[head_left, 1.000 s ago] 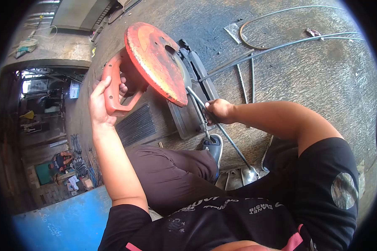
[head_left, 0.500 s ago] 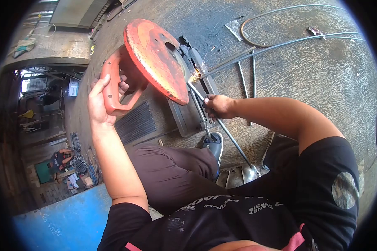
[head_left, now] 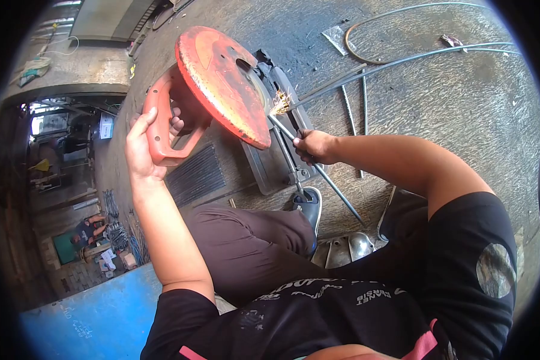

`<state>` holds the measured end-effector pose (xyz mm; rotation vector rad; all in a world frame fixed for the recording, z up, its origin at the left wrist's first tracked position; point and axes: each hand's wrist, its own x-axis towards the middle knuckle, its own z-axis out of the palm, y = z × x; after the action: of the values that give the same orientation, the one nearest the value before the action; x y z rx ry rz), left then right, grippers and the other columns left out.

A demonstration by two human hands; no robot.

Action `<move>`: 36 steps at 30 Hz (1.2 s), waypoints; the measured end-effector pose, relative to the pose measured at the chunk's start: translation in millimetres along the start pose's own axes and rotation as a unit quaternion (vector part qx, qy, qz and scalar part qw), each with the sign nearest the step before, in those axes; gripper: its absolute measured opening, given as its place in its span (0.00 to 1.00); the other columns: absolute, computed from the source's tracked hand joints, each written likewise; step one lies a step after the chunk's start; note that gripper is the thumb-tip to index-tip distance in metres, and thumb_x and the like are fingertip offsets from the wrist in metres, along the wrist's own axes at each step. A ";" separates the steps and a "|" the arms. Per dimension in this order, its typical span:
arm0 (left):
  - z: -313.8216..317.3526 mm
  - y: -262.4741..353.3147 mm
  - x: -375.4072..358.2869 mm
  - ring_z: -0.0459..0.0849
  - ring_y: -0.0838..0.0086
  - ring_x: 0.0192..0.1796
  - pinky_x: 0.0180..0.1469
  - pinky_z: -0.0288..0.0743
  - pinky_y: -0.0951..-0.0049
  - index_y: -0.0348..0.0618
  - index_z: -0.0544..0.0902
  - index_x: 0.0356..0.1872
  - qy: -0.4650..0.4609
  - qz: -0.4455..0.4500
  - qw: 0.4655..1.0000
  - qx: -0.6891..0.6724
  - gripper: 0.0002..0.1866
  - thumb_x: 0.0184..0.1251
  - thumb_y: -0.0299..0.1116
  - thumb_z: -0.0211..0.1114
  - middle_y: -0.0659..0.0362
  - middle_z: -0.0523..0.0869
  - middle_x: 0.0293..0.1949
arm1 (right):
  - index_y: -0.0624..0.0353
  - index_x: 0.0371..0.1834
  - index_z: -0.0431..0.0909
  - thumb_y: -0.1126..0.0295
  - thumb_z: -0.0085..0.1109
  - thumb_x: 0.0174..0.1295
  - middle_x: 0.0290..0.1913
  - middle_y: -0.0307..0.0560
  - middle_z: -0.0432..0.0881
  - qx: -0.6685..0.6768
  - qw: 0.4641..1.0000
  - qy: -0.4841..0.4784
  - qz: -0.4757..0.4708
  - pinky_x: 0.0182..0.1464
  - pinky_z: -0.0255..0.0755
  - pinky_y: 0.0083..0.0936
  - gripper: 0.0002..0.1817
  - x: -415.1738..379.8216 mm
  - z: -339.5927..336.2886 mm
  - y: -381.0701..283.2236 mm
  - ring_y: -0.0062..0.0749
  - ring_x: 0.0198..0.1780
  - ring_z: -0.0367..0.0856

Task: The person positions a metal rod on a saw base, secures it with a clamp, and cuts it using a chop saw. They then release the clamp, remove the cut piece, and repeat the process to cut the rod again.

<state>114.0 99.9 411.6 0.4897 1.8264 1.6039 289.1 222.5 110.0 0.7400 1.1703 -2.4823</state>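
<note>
A metal rod [head_left: 339,195] is held slantwise between the person's knees and the cut-off saw, its upper end set close to the lower tip of the orange guard [head_left: 225,84]. Sparks [head_left: 280,103] are thrown up just beside that end. The rod is gripped near its middle by the right hand [head_left: 315,147], the fingers being curled around it. The saw's handle [head_left: 158,123] is grasped by the left hand [head_left: 141,141], with the thumb laid over the outer side. The contact between blade and rod is hidden by the guard. The dark saw base [head_left: 259,171] is seated on the floor [head_left: 456,114], and a shoe [head_left: 308,210] is placed close to its near end. A bundle of dark bars [head_left: 197,173] is laid left of the base. To the right, long curved rods [head_left: 414,63] are stretched across the floor, with a clear plastic bag [head_left: 335,39] found near them. At far left, a co-worker [head_left: 89,231] is seen beside piled metal pieces [head_left: 115,235].
</note>
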 end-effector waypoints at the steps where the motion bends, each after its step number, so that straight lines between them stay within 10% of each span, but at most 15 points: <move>1: 1.0 -0.3 -0.3 0.81 0.65 0.42 0.47 0.79 0.66 0.30 0.70 0.56 -0.001 -0.001 1.000 0.001 0.21 0.66 0.33 0.56 0.47 0.80 0.43 | 0.57 0.39 0.67 0.61 0.46 0.72 0.24 0.40 0.69 0.002 1.000 0.000 0.000 0.22 0.66 0.27 0.11 0.9 -0.6 0.5 0.26 0.21 0.69; 19: 3.1 -0.2 -1.9 0.81 0.64 0.43 0.48 0.78 0.66 0.29 0.70 0.56 0.009 0.008 1.000 0.006 0.22 0.66 0.33 0.57 0.47 0.79 0.44 | 0.64 0.48 0.76 0.60 0.60 0.64 0.35 0.52 0.82 -0.248 0.946 0.196 -0.077 0.30 0.76 0.38 0.18 11.0 3.6 3.9 0.37 0.27 0.81; 36: 3.2 -0.4 -1.9 0.80 0.64 0.45 0.49 0.78 0.65 0.28 0.69 0.59 0.006 0.007 1.000 0.007 0.24 0.66 0.34 0.56 0.47 0.79 0.46 | 0.63 0.41 0.70 0.66 0.45 0.72 0.23 0.44 0.76 -0.076 0.995 -0.006 -0.058 0.23 0.72 0.27 0.10 -2.7 -2.9 1.6 0.27 0.20 0.74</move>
<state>117.6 101.0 411.5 0.5018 1.8488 1.6085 293.1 224.0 108.9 0.6329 1.4169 -2.4507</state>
